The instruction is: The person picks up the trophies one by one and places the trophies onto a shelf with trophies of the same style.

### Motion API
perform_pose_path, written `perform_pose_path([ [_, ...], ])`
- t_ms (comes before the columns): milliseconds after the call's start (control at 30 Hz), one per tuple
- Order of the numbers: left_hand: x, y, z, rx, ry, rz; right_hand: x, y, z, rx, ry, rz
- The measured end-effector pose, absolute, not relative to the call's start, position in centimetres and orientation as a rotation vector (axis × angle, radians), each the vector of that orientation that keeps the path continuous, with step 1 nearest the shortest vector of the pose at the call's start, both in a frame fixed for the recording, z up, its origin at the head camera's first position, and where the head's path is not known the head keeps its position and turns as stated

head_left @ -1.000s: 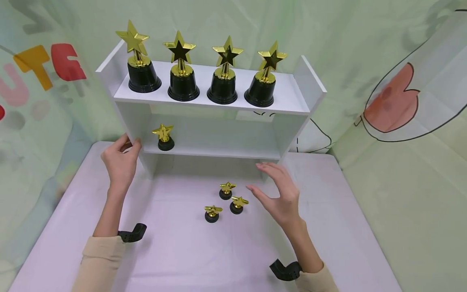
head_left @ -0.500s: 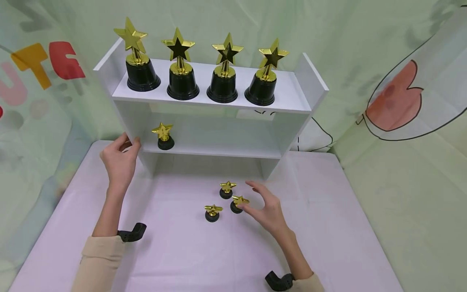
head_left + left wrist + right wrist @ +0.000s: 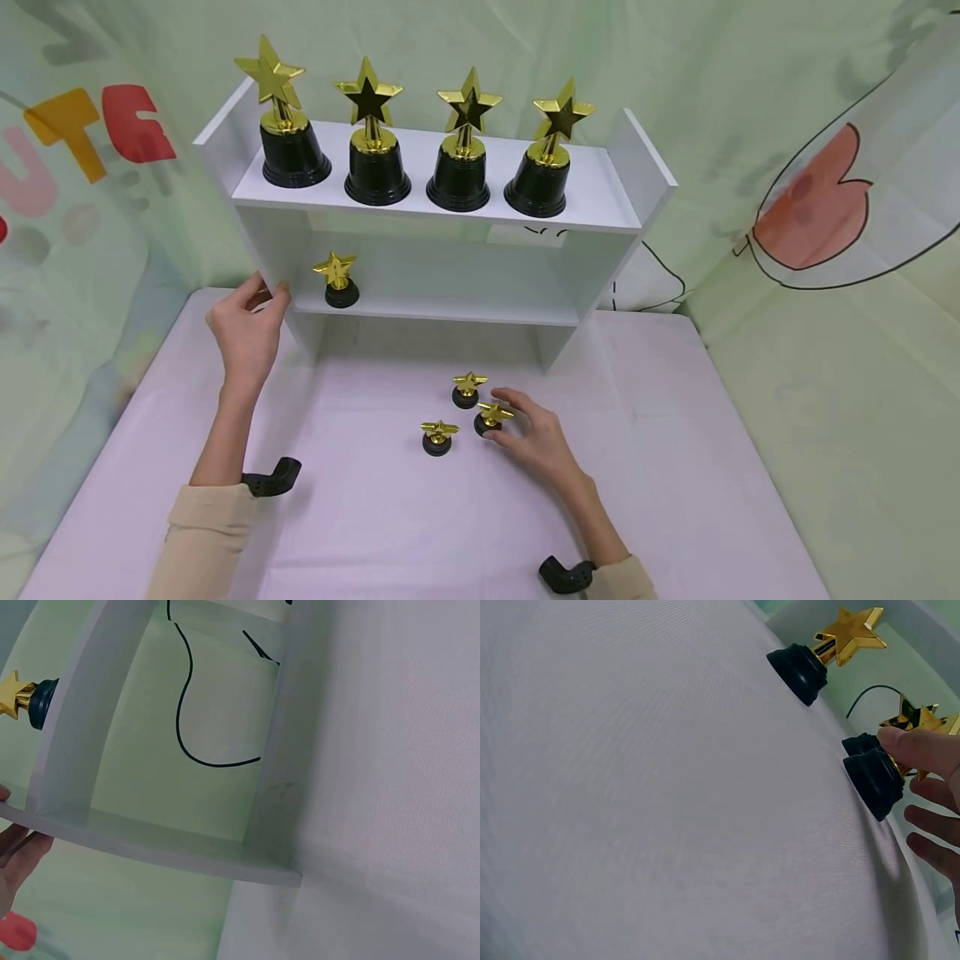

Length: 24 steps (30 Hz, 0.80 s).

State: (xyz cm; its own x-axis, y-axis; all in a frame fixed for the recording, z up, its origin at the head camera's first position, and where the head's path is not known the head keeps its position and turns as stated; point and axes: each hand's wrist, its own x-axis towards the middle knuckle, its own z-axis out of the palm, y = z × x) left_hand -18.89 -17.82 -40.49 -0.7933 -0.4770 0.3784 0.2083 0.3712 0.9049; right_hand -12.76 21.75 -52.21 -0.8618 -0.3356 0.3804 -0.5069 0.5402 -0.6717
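Note:
My left hand [image 3: 247, 329] pinches the left side panel of a white shelf unit [image 3: 435, 320] with thumb and fingers on its two faces, as the left wrist view also shows. My right hand [image 3: 536, 437] is around a small gold star trophy [image 3: 495, 412] standing on the table, its thumb in front by the black base and its forefinger behind, the fingers still spread. In the right wrist view the thumb [image 3: 900, 742] overlaps this trophy's stem. Two more small trophies stand close by, a rear trophy [image 3: 466, 397] and a front-left trophy [image 3: 437, 442].
Several large star trophies [image 3: 459, 179] stand in a row on the top shelf. One small trophy [image 3: 341, 292] stands at the left of the middle shelf. White cloth [image 3: 360, 525] covers the table; a printed green curtain [image 3: 750, 100] hangs behind and at the sides.
My right hand has come down and leftward from beside the shelf's right side to the nearest small trophy, its fingers drawing closer together. My left hand stays on the shelf panel.

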Motion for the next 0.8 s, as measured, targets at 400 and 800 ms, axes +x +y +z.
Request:
perform_pose_path([
  [400,-18.83,-17.85,-40.5,0.236,-2.024,-1.475,-12.42,21.02,-53.13,0.63,-2.616,1.162],
  [800,-18.9,-17.98,-40.43,0.232,-2.015,-1.482,-12.25,20.77,-52.77,0.583,-2.643,1.164],
])
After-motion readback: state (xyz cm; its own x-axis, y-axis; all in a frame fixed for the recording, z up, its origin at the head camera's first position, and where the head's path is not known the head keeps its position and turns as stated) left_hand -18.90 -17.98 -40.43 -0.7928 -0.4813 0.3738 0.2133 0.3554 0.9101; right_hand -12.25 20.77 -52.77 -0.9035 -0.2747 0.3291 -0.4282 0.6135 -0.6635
